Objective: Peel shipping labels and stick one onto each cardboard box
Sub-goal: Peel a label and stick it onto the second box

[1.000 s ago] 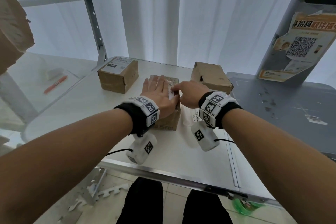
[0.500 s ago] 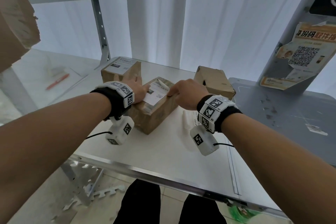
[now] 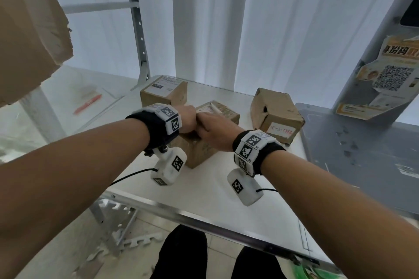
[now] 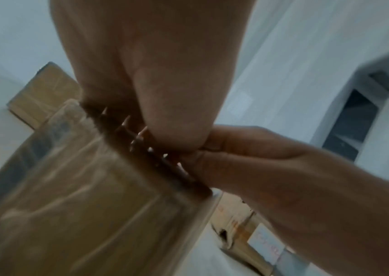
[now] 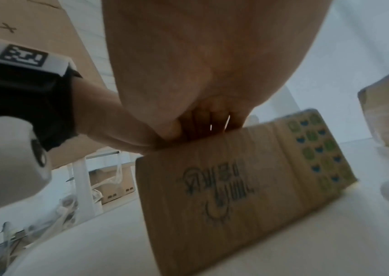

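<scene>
Both hands meet on the near top edge of the middle cardboard box point(image 3: 204, 149), which stands on the white table point(image 3: 210, 190). The left hand point(image 3: 187, 119) and the right hand point(image 3: 214, 135) have their fingers curled over that edge and clamped on it, knuckles touching. A shipping label point(image 3: 207, 108) lies on the box's top, one corner curling up. To do this step well, the person should keep the box steady and press the lifted corner flat. Three small boxes stand on the table: a labelled box point(image 3: 164, 93) at the back left, the middle one, and a dented box point(image 3: 276, 113) on the right without a printed label on top.
</scene>
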